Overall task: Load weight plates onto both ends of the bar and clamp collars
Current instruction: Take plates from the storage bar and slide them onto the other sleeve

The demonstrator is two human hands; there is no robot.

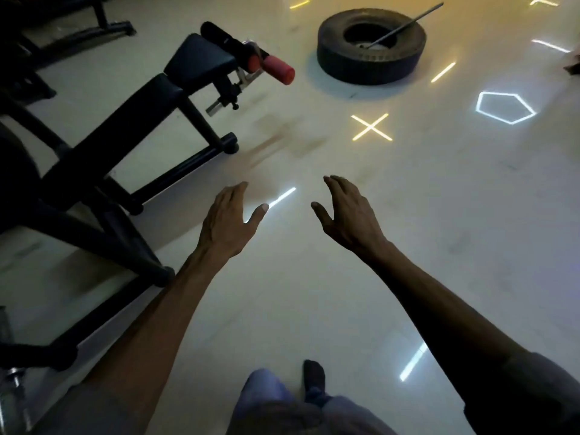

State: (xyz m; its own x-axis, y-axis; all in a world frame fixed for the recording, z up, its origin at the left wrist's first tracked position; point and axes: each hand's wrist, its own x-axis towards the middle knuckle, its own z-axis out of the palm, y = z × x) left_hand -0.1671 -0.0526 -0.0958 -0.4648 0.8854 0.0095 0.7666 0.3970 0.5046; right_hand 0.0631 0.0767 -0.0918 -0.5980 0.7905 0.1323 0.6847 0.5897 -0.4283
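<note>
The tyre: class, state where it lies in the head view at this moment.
The tyre lies flat on the floor at the top of the head view, right of centre, just right of the bench's red roller pad, with a metal rod resting in its hole.

The bench (103, 146) at left runs off the left edge, its near frame lost in dark. At lower left, a metal piece (14, 384) is cut by the edge and too dim to identify. The rod (405, 25) in the tire (370, 45) hides its lower end inside the hole. A dark object (572, 65) at the right edge is cropped and blurred. Both forearms leave the frame at the bottom.
</note>
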